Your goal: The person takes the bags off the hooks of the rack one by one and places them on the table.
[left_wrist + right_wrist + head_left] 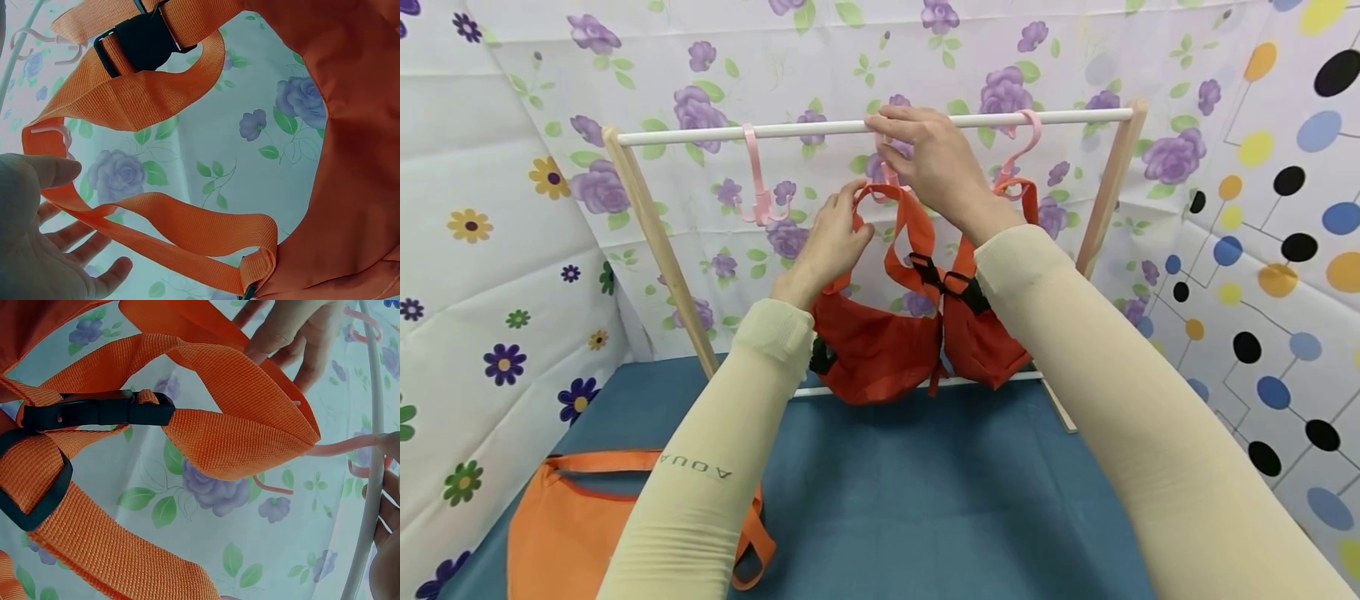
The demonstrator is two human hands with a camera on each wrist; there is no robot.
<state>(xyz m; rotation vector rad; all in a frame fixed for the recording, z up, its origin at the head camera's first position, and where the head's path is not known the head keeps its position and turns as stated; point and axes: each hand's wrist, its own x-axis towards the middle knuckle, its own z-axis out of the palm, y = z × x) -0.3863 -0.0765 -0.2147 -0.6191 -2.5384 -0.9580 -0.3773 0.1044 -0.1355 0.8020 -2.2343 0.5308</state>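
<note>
A red-orange bag (880, 350) hangs by its strap (917, 225) from the middle pink hook (889, 177) on the rack. My left hand (835, 237) holds the top of that strap, the thumb on one side and the other fingers spread behind it. Up at the white rail (820, 128), my right hand (936, 158) grips the hook's upper end, fingers over the rail. In the right wrist view the hook's pink stem (344, 447) runs from the strap loop to the hand. A black buckle (147, 37) sits on the strap.
A second red-orange bag (985, 346) hangs from the right pink hook (1030, 137), partly behind my right arm. A bare pink hook (760, 179) hangs at left. An orange bag (565, 525) lies on the blue cloth (880, 500). Wooden posts (658, 250) support the rail.
</note>
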